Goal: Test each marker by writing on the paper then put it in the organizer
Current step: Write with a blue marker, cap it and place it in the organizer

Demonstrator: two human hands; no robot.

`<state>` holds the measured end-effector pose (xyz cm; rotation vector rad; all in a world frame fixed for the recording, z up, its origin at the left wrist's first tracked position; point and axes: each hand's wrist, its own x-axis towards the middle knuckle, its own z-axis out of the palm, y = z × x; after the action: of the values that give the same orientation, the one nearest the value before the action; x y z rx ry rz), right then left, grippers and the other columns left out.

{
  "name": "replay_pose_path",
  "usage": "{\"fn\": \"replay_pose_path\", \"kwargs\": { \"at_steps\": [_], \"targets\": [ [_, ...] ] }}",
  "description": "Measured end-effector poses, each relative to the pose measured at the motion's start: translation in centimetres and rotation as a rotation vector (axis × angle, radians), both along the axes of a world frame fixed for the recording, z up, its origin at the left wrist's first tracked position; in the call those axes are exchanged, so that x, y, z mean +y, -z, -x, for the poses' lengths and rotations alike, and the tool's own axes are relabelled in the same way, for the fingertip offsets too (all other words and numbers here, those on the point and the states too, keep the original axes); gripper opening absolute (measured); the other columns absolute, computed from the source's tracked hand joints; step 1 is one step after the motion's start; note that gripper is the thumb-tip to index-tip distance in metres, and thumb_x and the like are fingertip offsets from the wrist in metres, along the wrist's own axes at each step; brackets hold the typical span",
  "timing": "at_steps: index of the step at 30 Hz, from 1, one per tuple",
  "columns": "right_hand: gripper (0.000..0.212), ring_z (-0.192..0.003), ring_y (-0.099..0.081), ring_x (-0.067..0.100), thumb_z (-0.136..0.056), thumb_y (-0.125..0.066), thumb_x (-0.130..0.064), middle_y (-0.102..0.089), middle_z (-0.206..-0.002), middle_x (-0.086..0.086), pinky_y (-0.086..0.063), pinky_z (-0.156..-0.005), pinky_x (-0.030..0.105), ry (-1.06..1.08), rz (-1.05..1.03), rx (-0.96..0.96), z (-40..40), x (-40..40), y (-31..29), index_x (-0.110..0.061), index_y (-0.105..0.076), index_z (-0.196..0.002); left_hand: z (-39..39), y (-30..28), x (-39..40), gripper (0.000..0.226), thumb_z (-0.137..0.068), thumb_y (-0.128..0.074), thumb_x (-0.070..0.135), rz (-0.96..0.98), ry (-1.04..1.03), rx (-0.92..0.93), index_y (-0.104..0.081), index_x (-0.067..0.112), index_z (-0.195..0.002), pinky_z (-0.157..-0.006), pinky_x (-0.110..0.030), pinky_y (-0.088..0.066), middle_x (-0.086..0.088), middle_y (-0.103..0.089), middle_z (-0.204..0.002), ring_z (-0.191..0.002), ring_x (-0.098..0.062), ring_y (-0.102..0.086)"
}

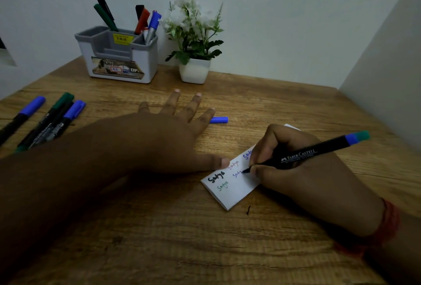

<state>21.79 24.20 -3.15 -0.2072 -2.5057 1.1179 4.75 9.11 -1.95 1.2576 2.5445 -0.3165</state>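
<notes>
On the left edge of the wooden bench (141,227) lie four capped markers (49,120), two with blue caps, one green and one dark, side by side and slanted toward the back. Behind them, near the wall, stands the grey and white organizer (120,57), which already holds five markers upright in its rear compartments: green and black to the left, black, red and blue to the right. Just beside it sits a small white pot of white flowers (194,41). Toward the middle, the left hand (168,132) lies flat with fingers spread and relaxed, its thumb tip pressing the near-left edge of the folded paper (232,184). A loose blue cap (219,120) rests on the bench just past its little finger. At the right, the right hand (303,171) pinches a black marker (300,153) with a blue end, tip touching the paper among words written in black, green, red and blue.
</notes>
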Motion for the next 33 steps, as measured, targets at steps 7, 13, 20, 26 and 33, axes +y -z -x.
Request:
{"fn": "replay_pose_path", "kwargs": {
  "at_steps": [7, 13, 20, 26, 33],
  "targets": [
    [0.021, -0.085, -0.07, 0.009, -0.077, -0.076, -0.001, -0.074, -0.085, -0.002, -0.057, -0.073, 0.029, 0.041, 0.085, -0.065, -0.6, -0.6, -1.1, -0.016, -0.063, -0.069, 0.1, 0.1, 0.0, 0.111, -0.054, -0.013, 0.099, 0.0, 0.003, 0.003, 0.029, 0.047, -0.143, -0.112, -0.071, 0.002, 0.008, 0.044, -0.15, -0.141, -0.029, 0.036],
    [0.017, -0.082, -0.068, 0.012, -0.077, -0.075, -0.001, -0.072, -0.082, 0.0, -0.055, -0.07, 0.03, 0.056, 0.073, -0.097, -0.7, -1.3, -1.5, -0.011, -0.063, -0.07, 0.1, 0.2, 0.0, 0.111, -0.055, -0.013, 0.099, -0.002, 0.01, 0.007, 0.03, 0.047, -0.143, -0.111, -0.072, 0.001, 0.009, 0.044, -0.15, -0.141, -0.028, 0.035],
    [0.017, -0.087, -0.068, 0.008, -0.077, -0.076, -0.003, -0.072, -0.085, -0.003, -0.056, -0.07, 0.025, 0.063, 0.065, -0.106, -0.7, -1.1, -1.4, -0.012, -0.063, -0.071, 0.2, 0.2, 0.0, 0.111, -0.055, -0.013, 0.099, 0.006, 0.011, 0.01, 0.03, 0.048, -0.143, -0.111, -0.072, 0.0, 0.008, 0.043, -0.15, -0.141, -0.028, 0.035],
    [0.016, -0.081, -0.071, 0.016, -0.08, -0.071, 0.003, -0.074, -0.083, 0.006, -0.056, -0.066, 0.027, 0.09, 0.269, 0.036, -0.4, -0.3, -0.9, -0.008, -0.061, -0.074, 0.2, 0.3, 0.0, 0.111, -0.053, -0.012, 0.1, 0.009, 0.02, 0.005, 0.03, 0.048, -0.142, -0.112, -0.071, 0.002, 0.009, 0.044, -0.15, -0.141, -0.028, 0.036],
    [0.017, -0.078, -0.066, 0.018, -0.085, -0.069, 0.0, -0.071, -0.085, 0.005, -0.054, -0.085, 0.046, 0.142, 0.411, 0.237, 0.6, 0.9, -1.3, -0.014, -0.062, -0.077, 0.1, 0.0, 0.0, 0.102, -0.062, -0.006, 0.092, -0.091, 0.107, 0.086, 0.028, 0.044, -0.145, -0.114, -0.067, 0.001, 0.009, 0.043, -0.15, -0.141, -0.025, 0.036]
  ]
}}
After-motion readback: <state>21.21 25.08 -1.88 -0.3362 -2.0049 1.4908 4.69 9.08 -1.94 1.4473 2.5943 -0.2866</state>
